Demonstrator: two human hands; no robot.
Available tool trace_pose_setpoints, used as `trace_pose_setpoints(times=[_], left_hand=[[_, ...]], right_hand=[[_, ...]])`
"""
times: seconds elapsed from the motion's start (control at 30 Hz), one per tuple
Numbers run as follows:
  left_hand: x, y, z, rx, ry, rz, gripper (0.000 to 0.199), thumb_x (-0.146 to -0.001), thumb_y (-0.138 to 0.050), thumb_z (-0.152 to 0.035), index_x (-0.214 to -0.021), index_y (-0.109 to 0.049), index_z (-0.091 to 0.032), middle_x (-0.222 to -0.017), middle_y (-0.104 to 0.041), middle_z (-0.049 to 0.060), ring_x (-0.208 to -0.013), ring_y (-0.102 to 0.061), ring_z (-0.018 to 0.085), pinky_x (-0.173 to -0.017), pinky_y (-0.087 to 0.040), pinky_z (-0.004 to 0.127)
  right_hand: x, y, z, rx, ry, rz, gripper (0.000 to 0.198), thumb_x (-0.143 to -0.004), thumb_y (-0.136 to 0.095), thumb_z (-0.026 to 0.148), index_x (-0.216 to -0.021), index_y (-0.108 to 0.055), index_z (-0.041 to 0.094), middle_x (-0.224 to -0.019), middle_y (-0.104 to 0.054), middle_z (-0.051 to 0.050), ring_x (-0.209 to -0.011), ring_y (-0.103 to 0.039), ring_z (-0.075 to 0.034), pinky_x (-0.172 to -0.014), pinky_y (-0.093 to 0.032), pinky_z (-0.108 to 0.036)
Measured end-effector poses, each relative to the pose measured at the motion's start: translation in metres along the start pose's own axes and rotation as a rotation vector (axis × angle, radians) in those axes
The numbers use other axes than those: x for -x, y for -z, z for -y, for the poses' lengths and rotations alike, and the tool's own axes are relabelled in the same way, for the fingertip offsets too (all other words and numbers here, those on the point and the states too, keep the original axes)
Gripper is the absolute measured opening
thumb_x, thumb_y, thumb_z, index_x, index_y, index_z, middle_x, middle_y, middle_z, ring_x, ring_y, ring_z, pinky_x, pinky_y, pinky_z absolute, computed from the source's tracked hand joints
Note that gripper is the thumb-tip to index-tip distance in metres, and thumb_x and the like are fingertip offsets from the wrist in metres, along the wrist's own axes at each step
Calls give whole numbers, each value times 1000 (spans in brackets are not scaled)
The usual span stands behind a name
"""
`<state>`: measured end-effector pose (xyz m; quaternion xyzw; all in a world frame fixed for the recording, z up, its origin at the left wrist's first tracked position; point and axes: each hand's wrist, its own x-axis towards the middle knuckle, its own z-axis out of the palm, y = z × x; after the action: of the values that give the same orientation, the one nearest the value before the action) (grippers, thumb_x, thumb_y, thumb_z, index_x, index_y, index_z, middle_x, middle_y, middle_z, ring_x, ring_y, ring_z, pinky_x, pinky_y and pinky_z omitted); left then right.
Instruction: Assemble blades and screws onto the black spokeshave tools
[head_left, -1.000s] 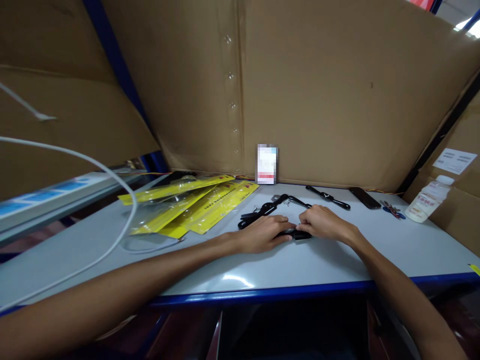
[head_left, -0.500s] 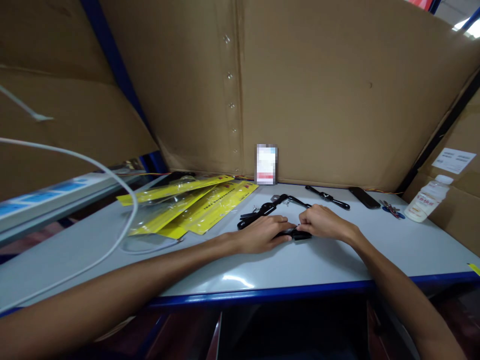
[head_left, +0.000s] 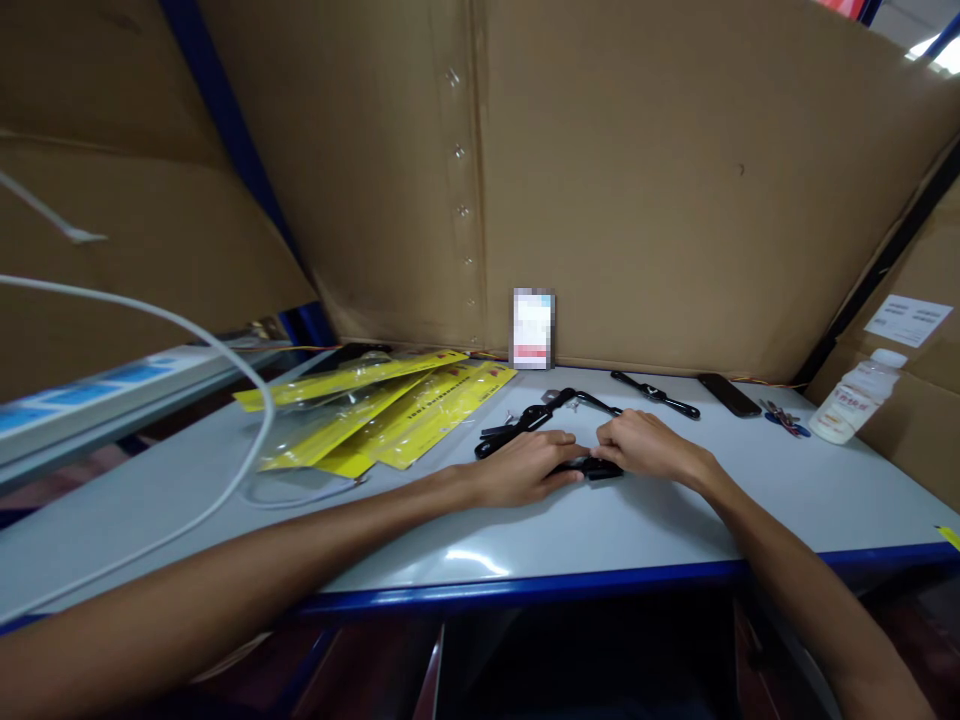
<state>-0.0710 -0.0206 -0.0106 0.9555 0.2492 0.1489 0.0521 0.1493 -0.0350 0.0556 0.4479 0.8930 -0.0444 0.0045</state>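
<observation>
On the table in front of me lies a black spokeshave, partly covered by my fingers. My left hand is closed over one end of it and holds it down against the surface. The fingertips of my right hand are pinched together at the tool's middle; whatever small part is between them is hidden. Just beyond my left hand sits a second black spokeshave, with small loose metal pieces close by. A third spokeshave rests farther back, to the right.
Yellow cards in clear plastic packaging are piled at the left, near a white cable and a power strip. A lit phone leans on the cardboard wall. Rightward lie a dark phone, keys and a bottle.
My right fingertips have shifted very slightly at the spokeshave's middle. My left hand and the other objects have stayed in place.
</observation>
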Motion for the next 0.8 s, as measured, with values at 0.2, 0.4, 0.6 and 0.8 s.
trace_pose_setpoints(times=[0.2,0.4,0.6,0.8], left_hand=[[0,-1,1,6,4,-3,30,-104,-47,-34,-119,-64,-16,-101,-66,9,-91,-64,23,-80,-48,33],[1,0,0,48,-3,-25,30,-104,-47,-34,-124,-63,-18,-100,-66,8,-91,-64,22,-80,-48,32],[0,-1,1,-8,2,-10,27,-104,-48,-34,-114,-64,-15,-98,-65,8,-88,-63,22,-77,-47,31],[1,-2,1,28,-2,-27,29,-103,-47,-34,-118,-65,-17,-98,-66,8,-88,-63,22,-79,-48,32]], right_hand=[[1,3,-1,-47,-6,-24,13,-94,-66,30,-90,-70,19,-70,-61,-1,-65,-47,-14,-60,-24,-27],[3,6,-4,-56,7,27,11,-92,-67,26,-85,-71,19,-71,-60,-1,-65,-47,-14,-60,-25,-26],[0,-1,-3,-92,69,12,31,-95,-60,27,-66,-64,17,-57,-48,3,-57,-37,-12,-59,-23,-27],[3,4,-7,-182,123,-19,18,-95,-59,23,-87,-75,20,-67,-59,2,-62,-44,-12,-62,-26,-26]])
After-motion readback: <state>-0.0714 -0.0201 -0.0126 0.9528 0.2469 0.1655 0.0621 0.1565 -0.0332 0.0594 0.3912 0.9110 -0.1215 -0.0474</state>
